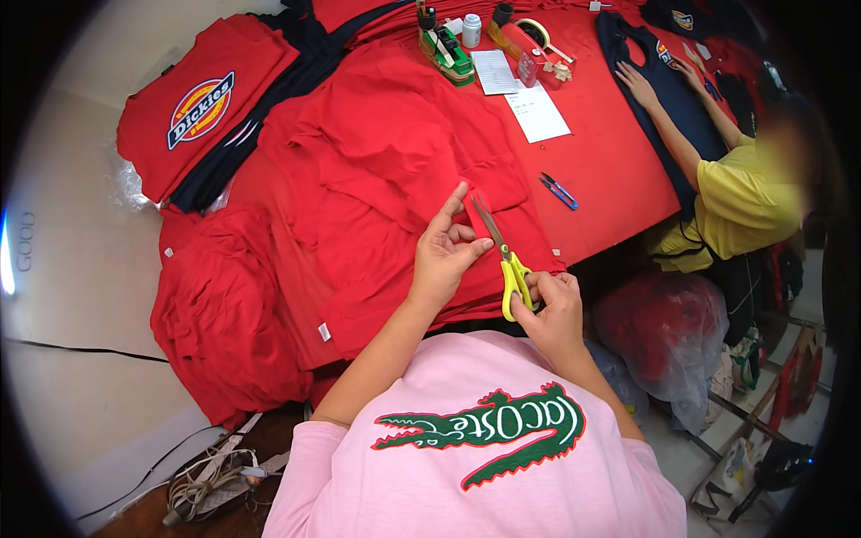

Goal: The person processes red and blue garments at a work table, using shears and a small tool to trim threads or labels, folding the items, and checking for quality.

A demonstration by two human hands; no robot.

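So the person in the pink shirt is working at a big table covered in red garments, and the right hand is gripping a pair of yellow-handled scissors, fingers through the loops, blades pointing up and away toward the far side. The left hand is sitting just left of the blades, thumb and a finger pinched together with the index sticking up, and it's looking like it's holding something tiny off the red T-shirt spread out in front, probably a loose thread, though it's too small to really tell. The blades are looking nearly closed right at that pinch.

How far along? Hard to call, but I'd say mid-batch. There's a heap of crumpled red shirts on the near left and a flatter folded stack with a printed logo at the far left, so some pieces are seemingly sorted already while the one under the hands is being trimmed now. Plenty of red fabric is lying around untouched, so there's a fair bit left.

Other stuff: a green tape dispenser and a white paper sheet on the far side, small blue snips lying to the right of the shirt. A co-worker in a yellow top is smoothing a dark garment at the far right, hands well apart from ours.
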